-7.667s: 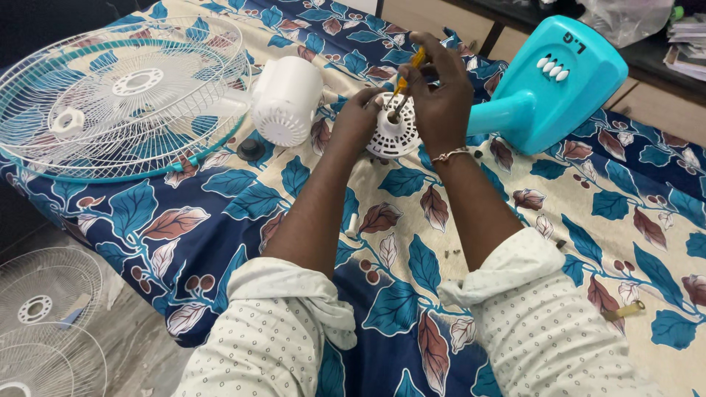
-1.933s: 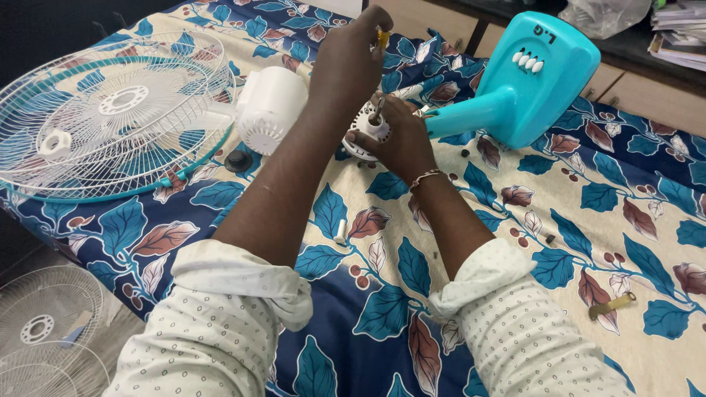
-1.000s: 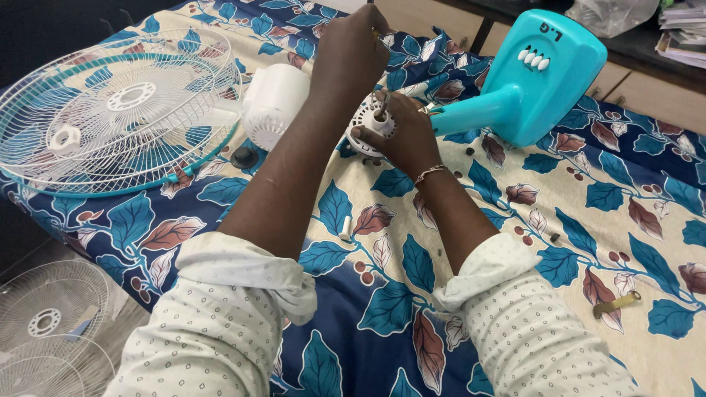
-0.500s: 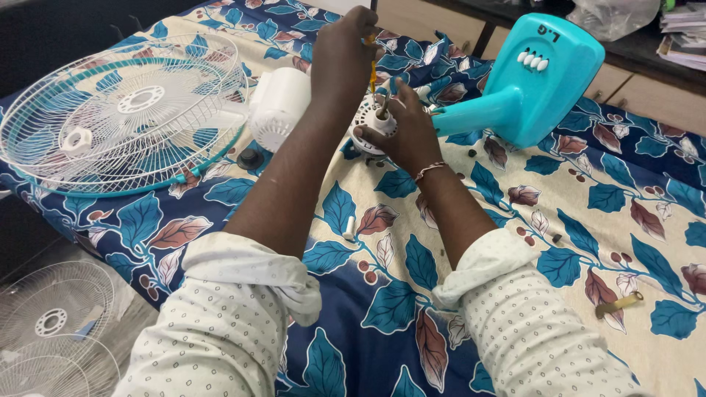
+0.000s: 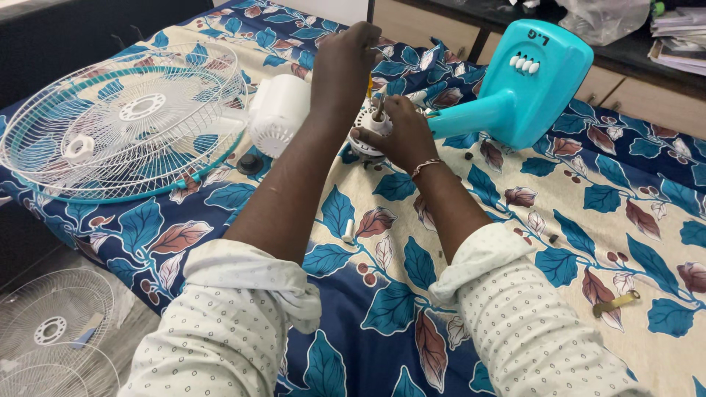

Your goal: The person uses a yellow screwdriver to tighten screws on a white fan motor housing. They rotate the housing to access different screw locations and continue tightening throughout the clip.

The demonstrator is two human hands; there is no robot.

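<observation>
At frame centre, the right hand (image 5: 401,136) grasps the round white-and-metal fan motor (image 5: 366,140). Directly above, the left hand (image 5: 344,62) is clenched on a yellow-handled screwdriver (image 5: 369,84). The white wire fan guard (image 5: 121,121) lies at left.

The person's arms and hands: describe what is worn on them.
Both forearms are bare. Each arm has a white sleeve with small dark dots, rolled up near the elbow: the left sleeve and the right sleeve. A thin beaded bracelet circles the right wrist. No gloves or rings show.
</observation>
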